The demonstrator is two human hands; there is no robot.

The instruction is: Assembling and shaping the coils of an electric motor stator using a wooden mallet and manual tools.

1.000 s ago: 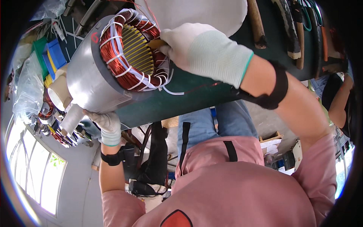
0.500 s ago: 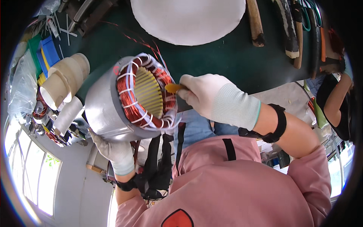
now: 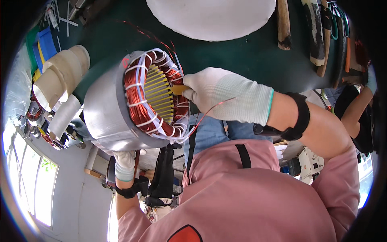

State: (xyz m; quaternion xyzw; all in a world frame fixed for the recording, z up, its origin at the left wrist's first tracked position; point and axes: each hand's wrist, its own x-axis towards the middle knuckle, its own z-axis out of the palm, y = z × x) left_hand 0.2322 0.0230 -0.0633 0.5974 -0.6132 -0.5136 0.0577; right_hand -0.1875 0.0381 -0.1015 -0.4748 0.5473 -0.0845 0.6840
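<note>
A grey, cylindrical motor stator (image 3: 107, 107) lies on its side, its open end turned to the right. Around that end runs a ring of copper windings (image 3: 136, 103) laced with white cord; yellow slot strips (image 3: 158, 94) line the bore. My gloved right hand (image 3: 209, 90) is closed on a small flat yellow tool (image 3: 177, 89), whose tip reaches past the winding ring into the bore's edge. Beneath the stator, my gloved left hand (image 3: 125, 164) presses against its underside with curled fingers, partly hidden by the housing. Thin red lead wires (image 3: 155, 38) trail from the windings.
A white round disc (image 3: 213, 20) lies on the dark green tabletop (image 3: 242, 56). Wooden-handled tools (image 3: 284, 28) and scissors (image 3: 334, 22) line the right side. Cream rolls (image 3: 60, 74) and a blue bin (image 3: 46, 44) stand left. Another person's arm (image 3: 358, 103) shows far right.
The yellow tool has moved from just outside the winding ring into the bore's edge. My left hand has shifted lower under the stator. The view has also shifted slightly.
</note>
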